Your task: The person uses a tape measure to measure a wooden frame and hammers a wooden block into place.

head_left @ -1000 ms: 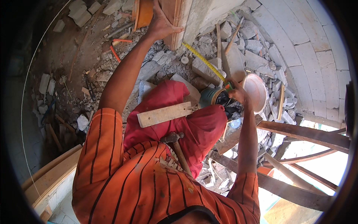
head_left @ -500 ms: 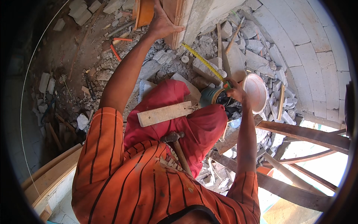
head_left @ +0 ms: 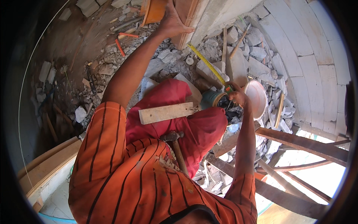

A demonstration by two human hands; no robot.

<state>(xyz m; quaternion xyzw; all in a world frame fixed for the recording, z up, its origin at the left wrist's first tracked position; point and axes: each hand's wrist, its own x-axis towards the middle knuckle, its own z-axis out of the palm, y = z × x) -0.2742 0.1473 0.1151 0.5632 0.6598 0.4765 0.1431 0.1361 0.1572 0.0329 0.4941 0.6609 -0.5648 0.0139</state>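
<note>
My left hand (head_left: 173, 23) is wrapped around the lower part of an upright wooden frame (head_left: 189, 19), thumb across its edge and most fingers out of sight. In my right hand (head_left: 238, 98) is a tape measure (head_left: 229, 89) with an orange and green case. Its yellow blade (head_left: 207, 63) runs out to the frame's lower end. A short pale wooden block (head_left: 166, 113) with holes lies across my lap on red trousers. Below it, a hammer (head_left: 173, 137) rests against my waist, head up and wooden handle slanting down.
Beside my right hand stand a bucket (head_left: 210, 100) with dark contents and a whitish round tub (head_left: 256, 100). Broken masonry (head_left: 164, 56) covers the ground ahead. A block wall (head_left: 309, 56) curves along the right, with dark timber beams (head_left: 302, 140) below it. An orange container (head_left: 153, 12) sits by the frame.
The view has shifted slightly, so the frame and rubble appear a little further right. Both hands keep their holds, and the tape blade stays extended to the frame.
</note>
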